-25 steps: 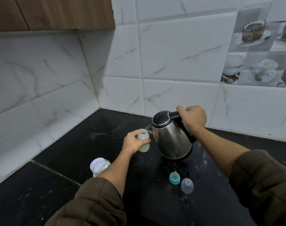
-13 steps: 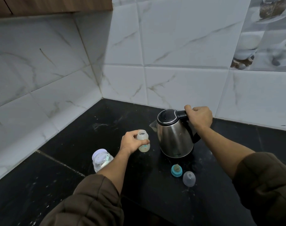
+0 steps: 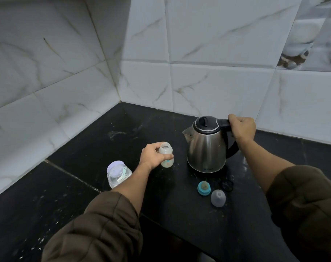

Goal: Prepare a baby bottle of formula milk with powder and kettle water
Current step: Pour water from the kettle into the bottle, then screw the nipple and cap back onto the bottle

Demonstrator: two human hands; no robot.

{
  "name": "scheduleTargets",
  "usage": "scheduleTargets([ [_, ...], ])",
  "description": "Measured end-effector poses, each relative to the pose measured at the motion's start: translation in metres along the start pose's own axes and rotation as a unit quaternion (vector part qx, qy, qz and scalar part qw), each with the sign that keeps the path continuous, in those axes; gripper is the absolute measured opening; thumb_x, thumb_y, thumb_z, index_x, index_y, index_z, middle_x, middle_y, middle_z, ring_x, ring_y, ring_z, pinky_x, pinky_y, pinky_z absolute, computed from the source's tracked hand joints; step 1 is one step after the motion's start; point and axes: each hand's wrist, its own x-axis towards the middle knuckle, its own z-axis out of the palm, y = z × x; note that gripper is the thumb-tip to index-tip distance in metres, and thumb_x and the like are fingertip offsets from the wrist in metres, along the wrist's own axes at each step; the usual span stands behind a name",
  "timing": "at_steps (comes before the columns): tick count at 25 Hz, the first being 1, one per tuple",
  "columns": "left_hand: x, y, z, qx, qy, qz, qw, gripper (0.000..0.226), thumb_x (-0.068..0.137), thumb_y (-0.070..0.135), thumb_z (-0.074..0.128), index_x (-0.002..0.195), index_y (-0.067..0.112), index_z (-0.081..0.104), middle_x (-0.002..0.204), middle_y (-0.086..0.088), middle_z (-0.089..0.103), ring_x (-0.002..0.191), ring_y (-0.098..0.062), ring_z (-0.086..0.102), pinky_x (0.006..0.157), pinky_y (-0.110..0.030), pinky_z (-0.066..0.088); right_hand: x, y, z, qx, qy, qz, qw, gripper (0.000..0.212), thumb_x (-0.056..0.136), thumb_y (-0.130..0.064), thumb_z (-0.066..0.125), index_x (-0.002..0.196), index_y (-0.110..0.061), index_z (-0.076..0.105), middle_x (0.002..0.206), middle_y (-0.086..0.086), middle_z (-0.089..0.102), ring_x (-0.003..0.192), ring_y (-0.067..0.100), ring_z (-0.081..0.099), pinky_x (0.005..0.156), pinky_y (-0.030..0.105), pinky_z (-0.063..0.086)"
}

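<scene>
Head view puts my left hand [image 3: 153, 157] wrapped round the bottle [image 3: 166, 156], fingers and thumb curled about its body just under the open neck. It looks to be standing on the counter [image 3: 81, 152], so I read the grip as steadying it. The bottle is upright, mouth uncovered, with a pale layer low inside that I take for powder or mixed formula; I cannot tell which.

My right hand [image 3: 242, 129] is closed round the top of the handle of the kettle [image 3: 206, 148]. The kettle sits upright on the counter just right of the bottle, lid down, spout turned toward the bottle, handy for a short tip across. The two do not touch.

Further out, the teat ring [image 3: 203, 188] and clear cap [image 3: 218, 198] lie side by side toward the counter's front edge, in front of the kettle, within reach for closing up. A clear jar [image 3: 117, 173] stands left of my left forearm, nearer the counter's left edge, clear of any pour. I judge the water step is the one in hand and capping remains.
</scene>
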Motion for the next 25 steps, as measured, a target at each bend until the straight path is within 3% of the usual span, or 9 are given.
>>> scheduleTargets([
  [5, -0.001, 0.001, 0.005, 0.000, -0.006, -0.002, 1.000, 0.054, 0.065, 0.024, 0.097, 0.115, 0.034, 0.078, 0.105, 0.015, 0.077, 0.104, -0.008, 0.071, 0.103, -0.040, 0.055, 0.004, 0.008, -0.008, 0.005, -0.025, 0.009, 1.000, 0.037, 0.077, -0.045, 0.055, 0.062, -0.012, 0.050, 0.063, 0.010, 0.040, 0.062, 0.023, 0.046, 0.061, 0.035, 0.036],
  [8, -0.003, 0.000, 0.006, 0.004, -0.010, -0.005, 1.000, 0.057, 0.066, 0.024, 0.097, 0.119, 0.032, 0.077, 0.112, 0.013, 0.076, 0.110, -0.012, 0.069, 0.105, -0.043, 0.053, 0.001, -0.001, -0.007, -0.064, -0.050, -0.017, 0.997, 0.038, 0.086, -0.045, 0.055, 0.068, -0.012, 0.053, 0.067, 0.006, 0.051, 0.072, 0.026, 0.050, 0.064, 0.036, 0.039],
  [11, -0.007, 0.001, 0.005, 0.009, -0.005, -0.009, 1.000, 0.058, 0.066, 0.025, 0.097, 0.121, 0.032, 0.076, 0.115, 0.011, 0.075, 0.112, -0.015, 0.068, 0.105, -0.045, 0.053, -0.013, -0.027, 0.007, -0.172, 0.030, -0.145, 0.974, 0.040, 0.092, -0.051, 0.054, 0.097, -0.015, 0.070, 0.102, 0.006, 0.066, 0.096, 0.029, 0.060, 0.089, 0.043, 0.047],
  [14, -0.010, -0.002, 0.002, 0.011, -0.003, -0.005, 1.000, 0.059, 0.064, 0.028, 0.097, 0.119, 0.033, 0.077, 0.111, 0.012, 0.076, 0.109, -0.014, 0.070, 0.103, -0.044, 0.055, -0.040, -0.072, 0.031, -0.195, 0.080, -0.313, 0.926, 0.042, 0.093, -0.044, 0.057, 0.112, -0.010, 0.070, 0.109, 0.010, 0.066, 0.099, 0.032, 0.062, 0.087, 0.043, 0.047],
  [17, -0.018, -0.004, -0.001, 0.004, 0.003, -0.006, 1.000, 0.058, 0.064, 0.029, 0.097, 0.118, 0.032, 0.077, 0.108, 0.012, 0.077, 0.106, -0.013, 0.070, 0.101, -0.041, 0.056, -0.069, -0.103, 0.052, -0.235, -0.059, -0.393, 0.887, 0.035, 0.093, -0.037, 0.061, 0.116, -0.012, 0.068, 0.108, 0.007, 0.067, 0.094, 0.029, 0.063, 0.079, 0.039, 0.049],
  [20, -0.028, -0.009, -0.004, 0.005, 0.007, -0.001, 1.000, 0.055, 0.066, 0.027, 0.096, 0.118, 0.031, 0.077, 0.106, 0.010, 0.077, 0.105, -0.013, 0.071, 0.097, -0.036, 0.057, -0.095, -0.098, 0.065, -0.339, -0.239, -0.432, 0.801, 0.032, 0.093, -0.034, 0.063, 0.119, -0.015, 0.065, 0.111, 0.007, 0.068, 0.099, 0.032, 0.065, 0.081, 0.039, 0.051],
  [22, -0.033, -0.012, -0.005, 0.010, 0.006, 0.003, 1.000, 0.053, 0.067, 0.026, 0.095, 0.118, 0.030, 0.077, 0.106, 0.009, 0.076, 0.104, -0.014, 0.070, 0.096, -0.035, 0.056, -0.108, -0.085, 0.070, -0.423, -0.319, -0.414, 0.740, 0.029, 0.092, -0.035, 0.065, 0.115, -0.017, 0.067, 0.113, 0.006, 0.067, 0.102, 0.030, 0.064, 0.085, 0.039, 0.052],
  [25, -0.039, -0.015, -0.006, 0.017, 0.000, 0.004, 1.000, 0.054, 0.069, 0.027, 0.094, 0.120, 0.030, 0.077, 0.109, 0.009, 0.076, 0.105, -0.014, 0.068, 0.096, -0.033, 0.055, -0.120, -0.065, 0.072, -0.509, -0.400, -0.336, 0.684, 0.020, 0.091, -0.032, 0.071, 0.107, -0.020, 0.070, 0.108, 0.003, 0.070, 0.103, 0.027, 0.066, 0.086, 0.038, 0.054],
])
